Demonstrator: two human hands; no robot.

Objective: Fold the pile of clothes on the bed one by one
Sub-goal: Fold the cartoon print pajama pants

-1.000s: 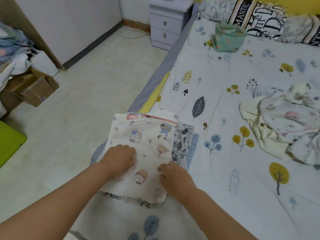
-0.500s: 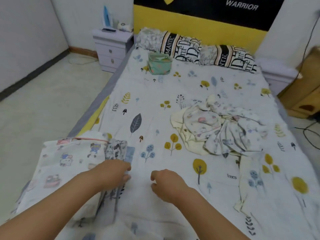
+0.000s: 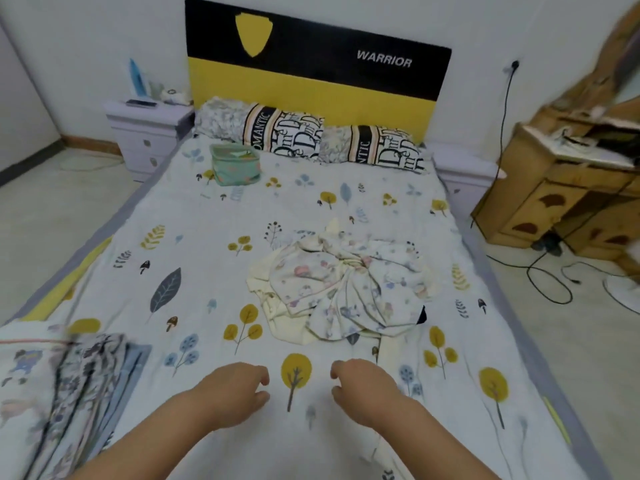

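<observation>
The pile of clothes (image 3: 341, 289) lies crumpled near the middle of the bed (image 3: 214, 258), cream and pale printed pieces tangled together. Nearer the foot than the pile, both hands hang just above the sheet, a yellow tree print between them. The left hand (image 3: 239, 386) has its fingers loosely curled, its grip holding nothing; the right hand (image 3: 362, 384) is the same, loosely curled and holding nothing. Neither touches the pile, which sits a little beyond them towards the headboard (image 3: 311, 84). Off to the left of the pile, at the bed's near left edge, a stack of folded clothes (image 3: 59, 386) rests, blurred. Beyond the pile, a small green bag (image 3: 235, 166) stands just before the pillows (image 3: 311, 140). A white nightstand (image 3: 147, 133) stands left of the headboard.
</observation>
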